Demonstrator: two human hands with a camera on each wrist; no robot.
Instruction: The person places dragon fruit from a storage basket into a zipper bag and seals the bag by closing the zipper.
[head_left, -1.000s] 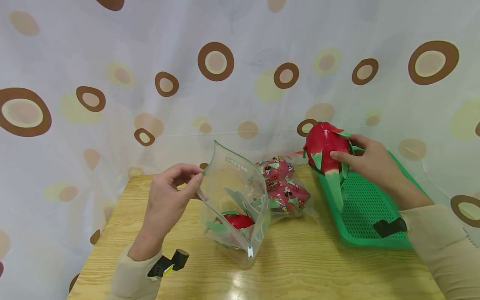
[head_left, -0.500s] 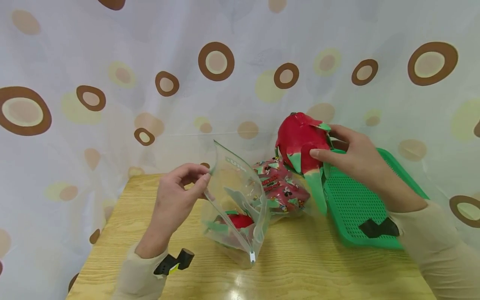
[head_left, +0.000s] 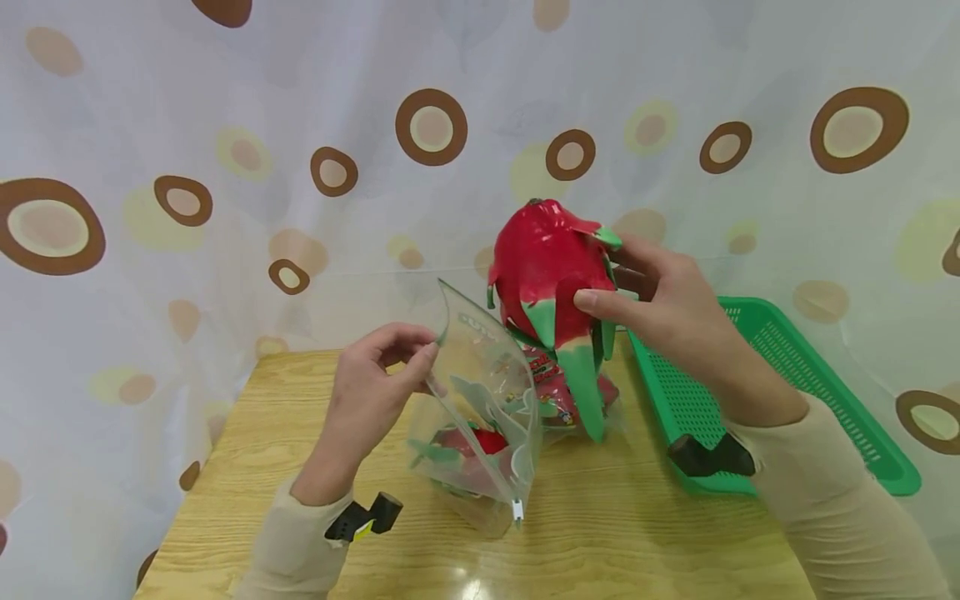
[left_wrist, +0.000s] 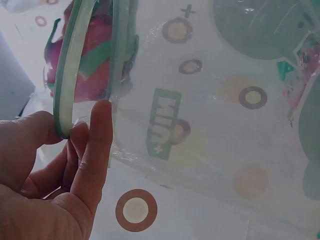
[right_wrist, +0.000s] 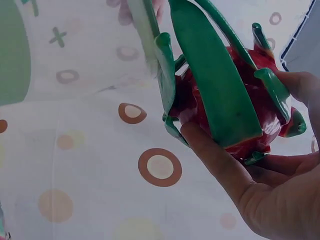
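Observation:
My left hand [head_left: 378,400] pinches the rim of a clear zip bag [head_left: 480,342] by its upper left edge, and the bag's mouth gapes. In the left wrist view the thumb and fingers hold the bag's green-edged rim [left_wrist: 64,100]. Inside the bag lies a red and green dragon fruit [head_left: 489,440], seen through the plastic. My right hand [head_left: 667,312] grips another dragon fruit [head_left: 543,258] from its right side, above the table and just right of the bag's mouth. That fruit's long green leaf hangs down. In the right wrist view the fingers curl round the dragon fruit [right_wrist: 270,130].
Behind the held fruit, a pink cartoon-printed bag [head_left: 562,392] lies on the wooden table [head_left: 637,533], partly hidden. A green perforated basket [head_left: 817,392] stands at the right, under the right forearm. A spotted curtain [head_left: 480,192] hangs behind the table.
My right hand has carried the dragon fruit leftward and up, from over the basket to beside the bag's mouth. The left hand has shifted slightly right, narrowing the bag's opening.

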